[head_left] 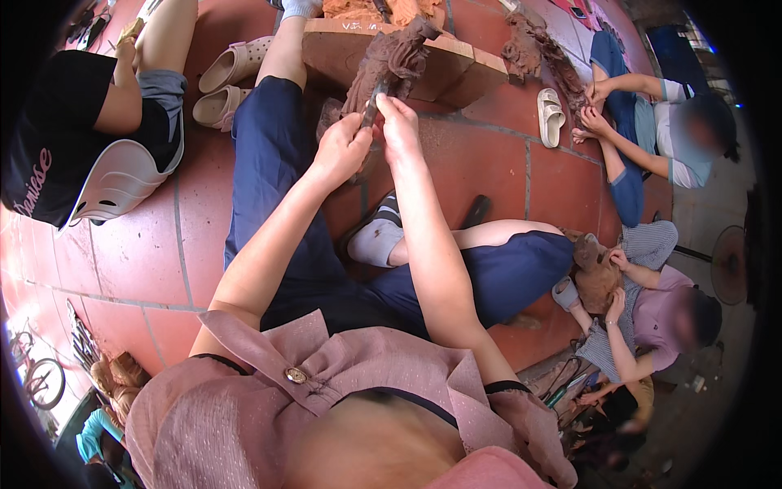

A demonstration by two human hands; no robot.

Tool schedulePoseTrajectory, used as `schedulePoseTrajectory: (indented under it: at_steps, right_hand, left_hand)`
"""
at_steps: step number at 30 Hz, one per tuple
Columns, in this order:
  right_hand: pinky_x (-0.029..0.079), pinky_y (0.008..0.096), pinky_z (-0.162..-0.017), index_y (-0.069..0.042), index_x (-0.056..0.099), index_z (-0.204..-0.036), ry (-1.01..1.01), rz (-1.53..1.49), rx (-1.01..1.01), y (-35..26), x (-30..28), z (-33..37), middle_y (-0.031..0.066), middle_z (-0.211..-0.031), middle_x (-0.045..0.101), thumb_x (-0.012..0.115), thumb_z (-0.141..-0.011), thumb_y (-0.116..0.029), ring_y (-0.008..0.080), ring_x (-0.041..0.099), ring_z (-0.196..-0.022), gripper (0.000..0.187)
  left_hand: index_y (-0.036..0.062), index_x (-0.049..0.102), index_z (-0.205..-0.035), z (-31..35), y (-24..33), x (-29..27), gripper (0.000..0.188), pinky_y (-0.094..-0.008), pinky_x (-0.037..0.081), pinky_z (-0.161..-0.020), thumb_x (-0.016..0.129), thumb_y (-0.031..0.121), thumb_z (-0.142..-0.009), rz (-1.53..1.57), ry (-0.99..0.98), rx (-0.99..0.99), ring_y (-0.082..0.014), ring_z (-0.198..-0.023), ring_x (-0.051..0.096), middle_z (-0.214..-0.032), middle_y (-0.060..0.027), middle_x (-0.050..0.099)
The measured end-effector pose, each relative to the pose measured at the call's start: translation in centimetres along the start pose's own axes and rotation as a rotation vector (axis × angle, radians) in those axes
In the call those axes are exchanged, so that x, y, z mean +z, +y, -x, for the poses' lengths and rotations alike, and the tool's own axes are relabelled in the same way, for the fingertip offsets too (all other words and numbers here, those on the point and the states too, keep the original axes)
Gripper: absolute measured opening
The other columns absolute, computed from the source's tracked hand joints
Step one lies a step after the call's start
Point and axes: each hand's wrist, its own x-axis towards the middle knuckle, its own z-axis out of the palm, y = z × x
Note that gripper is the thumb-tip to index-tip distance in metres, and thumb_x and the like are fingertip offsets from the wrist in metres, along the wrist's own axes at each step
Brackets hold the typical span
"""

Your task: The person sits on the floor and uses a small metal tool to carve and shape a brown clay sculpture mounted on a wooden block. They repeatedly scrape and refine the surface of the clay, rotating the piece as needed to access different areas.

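Note:
A dark brown carved wooden figure (pixel 389 65) leans against a thick wooden block in front of me. Both my hands meet at its near side, around a slim, flat, chisel-like tool (pixel 373 107) whose dark length points at the carving. My left hand (pixel 342 151) is closed around the tool's lower part, thumb uppermost. My right hand (pixel 399 129) is closed too, with its thumb pressed along the tool higher up. The tool's far end overlaps the carving; I cannot tell whether it touches. My fingers hide the rest of it.
The light wooden block (pixel 464 73) stands on red floor tiles between my spread legs. Pale clogs (pixel 218 106) lie at the left, another sandal (pixel 551 118) at the right. A person sits on a white plastic stool (pixel 122 175); others at the right handle brown carvings (pixel 599 281).

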Motion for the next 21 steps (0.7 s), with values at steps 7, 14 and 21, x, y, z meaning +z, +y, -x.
schedulePoseTrajectory:
  at_steps: [7, 14, 21]
  right_hand:
    - [0.036, 0.0207, -0.041, -0.006, 0.063, -0.081, -0.033, -0.098, -0.024, 1.0, -0.4, -0.7, -0.0028, -0.063, 0.055, 0.058, -0.095, -0.025, 0.0062, 0.047, -0.047, 0.024]
    - [0.038, 0.0207, -0.042, -0.006, 0.063, -0.085, -0.056, -0.097, -0.053, 0.3, -0.4, 0.0, 0.0001, -0.067, 0.059, 0.057, -0.096, -0.025, 0.0073, 0.05, -0.049, 0.023]
    - [0.042, 0.0213, -0.05, -0.005, 0.063, -0.087, -0.043, -0.087, 0.026, 0.9, -1.9, 0.3, 0.0009, -0.071, 0.06, 0.057, -0.095, -0.023, 0.0084, 0.054, -0.058, 0.02]
  left_hand:
    - [-0.0013, 0.057, -0.087, -0.3, 0.5, -0.7, 0.02, -0.0274, 0.042, -0.043, 0.047, 0.016, -0.092, -0.006, -0.032, 0.014, -0.0116, -0.046, 0.05, -0.06, -0.0026, 0.051]
    - [-0.0006, 0.058, -0.088, -0.9, -0.5, -0.3, 0.019, -0.0344, 0.047, -0.05, 0.048, 0.016, -0.09, -0.091, 0.014, 0.109, -0.018, -0.051, 0.058, -0.063, -0.0097, 0.056]
    - [0.0002, 0.059, -0.087, 0.4, 0.7, -0.3, 0.022, -0.0292, 0.045, -0.046, 0.048, 0.019, -0.092, 0.07, -0.134, -0.079, -0.0136, -0.049, 0.055, -0.062, -0.0055, 0.056]
